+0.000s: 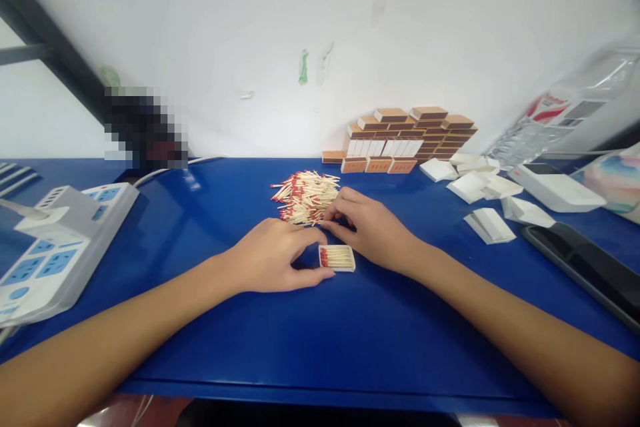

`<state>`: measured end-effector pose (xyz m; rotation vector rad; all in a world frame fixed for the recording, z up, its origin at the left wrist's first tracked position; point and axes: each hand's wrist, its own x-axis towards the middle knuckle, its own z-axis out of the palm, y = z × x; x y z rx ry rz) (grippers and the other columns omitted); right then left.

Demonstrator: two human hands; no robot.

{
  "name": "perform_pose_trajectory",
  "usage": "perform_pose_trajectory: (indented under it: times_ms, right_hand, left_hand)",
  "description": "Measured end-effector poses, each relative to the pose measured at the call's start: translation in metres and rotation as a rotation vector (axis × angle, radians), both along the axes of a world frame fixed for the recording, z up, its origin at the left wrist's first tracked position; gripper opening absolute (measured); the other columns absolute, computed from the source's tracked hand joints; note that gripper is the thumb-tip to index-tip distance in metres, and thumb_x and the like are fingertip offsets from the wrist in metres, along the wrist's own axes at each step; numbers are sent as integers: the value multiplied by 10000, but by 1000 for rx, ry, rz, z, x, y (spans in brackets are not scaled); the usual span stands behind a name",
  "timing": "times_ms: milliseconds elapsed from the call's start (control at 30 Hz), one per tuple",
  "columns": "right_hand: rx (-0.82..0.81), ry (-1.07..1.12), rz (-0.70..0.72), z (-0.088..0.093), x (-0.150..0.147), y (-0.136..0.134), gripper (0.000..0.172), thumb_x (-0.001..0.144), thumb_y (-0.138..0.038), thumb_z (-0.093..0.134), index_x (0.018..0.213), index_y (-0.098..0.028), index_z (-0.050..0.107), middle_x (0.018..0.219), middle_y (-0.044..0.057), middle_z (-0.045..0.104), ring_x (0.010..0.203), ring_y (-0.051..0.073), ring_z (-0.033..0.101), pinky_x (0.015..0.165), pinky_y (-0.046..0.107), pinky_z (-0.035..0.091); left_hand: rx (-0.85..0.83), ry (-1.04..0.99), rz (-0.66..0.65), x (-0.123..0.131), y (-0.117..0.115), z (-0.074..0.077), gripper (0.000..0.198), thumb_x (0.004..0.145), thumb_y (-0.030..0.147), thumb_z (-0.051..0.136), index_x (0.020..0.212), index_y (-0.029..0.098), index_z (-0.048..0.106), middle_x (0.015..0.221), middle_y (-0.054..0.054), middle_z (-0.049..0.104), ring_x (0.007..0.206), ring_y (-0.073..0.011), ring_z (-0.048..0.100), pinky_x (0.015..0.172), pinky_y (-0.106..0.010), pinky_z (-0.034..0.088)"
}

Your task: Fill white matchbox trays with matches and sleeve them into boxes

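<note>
A small white matchbox tray (345,268) lies on the blue table, holding a layer of matches (340,256) with their red heads to the left. My left hand (275,255) has its thumb and forefinger at the near and far sides of the tray's left end, gripping it. Just beyond is a loose heap of red-tipped matches (307,193). At the heap's near right edge, my right hand (373,223) has thumb and fingertips pinched together. Whatever is between those fingertips is too small to make out.
Matchboxes (400,133) are stacked against the wall. Folded white card pieces (470,185) lie to the right, near a white device (557,187), a dark phone (587,267) and a plastic bottle (555,113). A power strip (75,260) with a plug occupies the left.
</note>
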<state>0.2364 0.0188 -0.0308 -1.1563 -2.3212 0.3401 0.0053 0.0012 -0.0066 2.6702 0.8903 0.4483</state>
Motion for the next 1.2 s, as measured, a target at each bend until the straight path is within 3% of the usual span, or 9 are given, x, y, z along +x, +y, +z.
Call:
perform_pose_trajectory:
  times_ms: [267,467,600,767,1200]
  right_hand:
    - [163,-250,-22,7,7,2,152,1060,-212,500,959,-159,600,1017,73,585,751,158,555,661,293,414]
    - [156,-143,16,16,23,0,132,1069,-255,508,1010,-181,600,1026,74,582,827,185,601,732,310,468]
    - [102,-143,78,25,23,-12,102,1055,-237,540,1003,-188,612,1022,63,591,788,165,602,692,293,473]
    - [122,-242,114,24,14,-24,130,1051,-214,537,983,-170,639,992,64,595,727,149,587,634,284,451]
    - [123,-160,121,19,8,-30,175,1061,-227,513,983,-166,656,984,67,590,751,151,578,673,297,467]
  left_hand:
    - [-4,-8,3,-2,1,-1,307,913,483,704,1039,204,721,594,63,596,515,-105,549,534,-229,355]
    - [77,-7,99,-5,7,-2,338,922,496,690,1078,199,732,595,58,600,501,-109,533,549,-237,370]
    - [95,2,148,-5,9,-1,353,922,507,685,1068,191,738,586,51,601,503,-118,544,546,-242,369]
    - [99,10,140,-5,8,-2,370,923,517,684,1086,187,729,606,42,617,521,-124,567,550,-242,380]
    - [92,20,87,-4,5,-2,347,939,519,670,1007,182,715,613,44,594,513,-113,538,533,-232,372]
